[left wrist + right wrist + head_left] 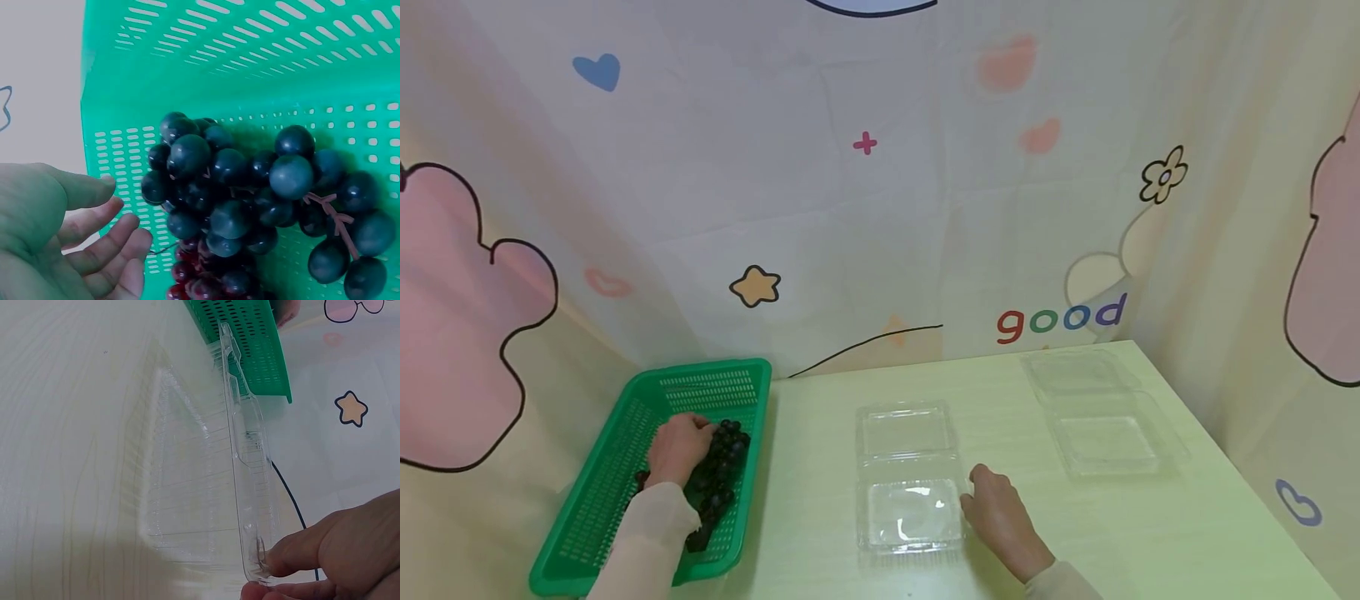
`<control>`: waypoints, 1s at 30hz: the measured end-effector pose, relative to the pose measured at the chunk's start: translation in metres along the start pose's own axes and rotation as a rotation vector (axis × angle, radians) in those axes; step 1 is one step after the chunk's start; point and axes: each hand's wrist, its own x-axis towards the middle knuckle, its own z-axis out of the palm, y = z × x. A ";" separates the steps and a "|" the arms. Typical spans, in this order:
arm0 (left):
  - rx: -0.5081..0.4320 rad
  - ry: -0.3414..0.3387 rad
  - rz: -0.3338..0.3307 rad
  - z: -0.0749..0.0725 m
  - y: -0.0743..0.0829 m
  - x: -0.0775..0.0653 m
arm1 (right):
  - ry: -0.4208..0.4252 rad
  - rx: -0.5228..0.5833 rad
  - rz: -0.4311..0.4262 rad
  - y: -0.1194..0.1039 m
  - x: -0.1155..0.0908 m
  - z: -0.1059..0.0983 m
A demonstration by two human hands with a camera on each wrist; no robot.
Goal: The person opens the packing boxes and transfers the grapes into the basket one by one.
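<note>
Open tabletop [1000,383] between the two clear clamshell boxes [910,479] [1097,412] — easy passage. Green basket [625,467] walls hem in the grapes [718,475]; reach only from above. Curtain [880,208] blocks the rear edge.

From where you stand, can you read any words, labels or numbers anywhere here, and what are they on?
"good": coloured letters printed on the backdrop cloth behind the table.
No label or number can be read on the green basket, the clear containers or the grapes.

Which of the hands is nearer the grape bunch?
Left. The left hand is inside the green basket, right at the grape bunch. The right hand is across the table, touching the near clear clamshell box.
</note>
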 end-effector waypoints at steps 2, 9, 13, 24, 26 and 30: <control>-0.014 -0.017 0.025 -0.001 0.002 -0.003 | 0.001 0.000 0.004 0.000 0.001 0.000; -0.043 -0.034 0.098 -0.005 0.014 -0.017 | 0.002 0.006 0.009 0.001 0.003 0.001; -0.051 -0.030 0.117 -0.006 0.021 -0.026 | 0.017 0.000 -0.002 0.002 0.004 0.001; -0.072 -0.025 0.172 -0.004 0.031 -0.042 | 0.034 -0.006 -0.007 0.004 0.007 0.000; -0.069 -0.025 0.183 -0.004 0.033 -0.045 | 0.033 -0.001 -0.003 0.005 0.008 0.000; -0.071 -0.014 0.204 -0.003 0.039 -0.054 | 0.035 0.016 -0.002 0.005 0.009 -0.001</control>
